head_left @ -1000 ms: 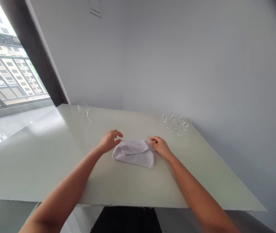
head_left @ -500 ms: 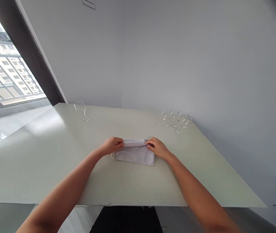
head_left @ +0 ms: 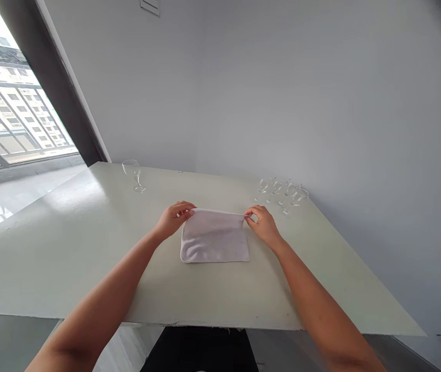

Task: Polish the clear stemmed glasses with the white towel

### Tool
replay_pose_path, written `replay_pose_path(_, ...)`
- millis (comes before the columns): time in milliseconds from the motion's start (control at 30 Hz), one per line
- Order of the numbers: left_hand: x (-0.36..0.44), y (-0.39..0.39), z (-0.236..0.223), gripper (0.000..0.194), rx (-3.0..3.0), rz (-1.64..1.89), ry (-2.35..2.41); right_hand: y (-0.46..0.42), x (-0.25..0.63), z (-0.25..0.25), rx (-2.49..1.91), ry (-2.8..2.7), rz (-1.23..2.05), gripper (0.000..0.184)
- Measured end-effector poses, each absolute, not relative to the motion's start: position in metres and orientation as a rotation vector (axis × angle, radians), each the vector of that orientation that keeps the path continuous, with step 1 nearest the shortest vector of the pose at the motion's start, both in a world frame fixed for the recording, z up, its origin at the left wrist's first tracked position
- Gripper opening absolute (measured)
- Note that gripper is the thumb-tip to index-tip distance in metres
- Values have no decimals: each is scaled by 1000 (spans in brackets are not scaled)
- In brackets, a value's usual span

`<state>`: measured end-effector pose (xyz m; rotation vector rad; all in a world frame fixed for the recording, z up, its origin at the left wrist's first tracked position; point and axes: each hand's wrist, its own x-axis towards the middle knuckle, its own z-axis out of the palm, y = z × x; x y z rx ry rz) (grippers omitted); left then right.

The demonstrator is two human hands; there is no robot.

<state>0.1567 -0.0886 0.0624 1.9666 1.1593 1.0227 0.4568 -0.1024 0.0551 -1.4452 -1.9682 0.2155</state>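
Observation:
A white cloth (head_left: 214,237) lies folded in the middle of the pale table (head_left: 69,243). My left hand (head_left: 173,219) pinches its far left corner. My right hand (head_left: 264,225) pinches the far right corner. Between them the far edge is pulled taut and lifted a little off the table, while the near edge rests on the surface.
A single stemmed glass (head_left: 134,174) stands at the far left of the table. Several small clear glasses (head_left: 282,192) are grouped at the far right, close to the grey wall. A large window is on the left. The table's near edge runs just below my forearms.
Both hands took hold of the cloth's upper layer and drew it away from me, so the cloth went from a loose bundle to a flatter, wider fold.

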Motion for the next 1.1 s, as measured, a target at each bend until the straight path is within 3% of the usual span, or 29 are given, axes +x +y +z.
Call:
replay_pose_path(233,119,-86,84,28,1944,268,988,-146,449,62,-1283,-2391,623,17)
replay_pose_path(400,120,-83,71,31,2008,159,1145,-151,449,62,-1357,-2532,853,14)
replay_pose_path(567,128,-74,43,34,2154,210,1412,-149,426,75,-1395,-2394,759,18)
replay_pose_path(733,131,-71,33,17,2082,310,1314,-127,399,60,-1425,-2388,397,24)
replay_pose_path(867,138,-75,33,13,2000,472,1350,-101,401,34,-1584,-2408,289,50)
replay_pose_path(1033,132,-58,35,28,1739,926,1708,-100,411,24,-1511,-2471,488,18)
replay_pose_path(1100,119,-42,42,33,1554,1126,1901,-106,412,30,-1496,-2466,528,25)
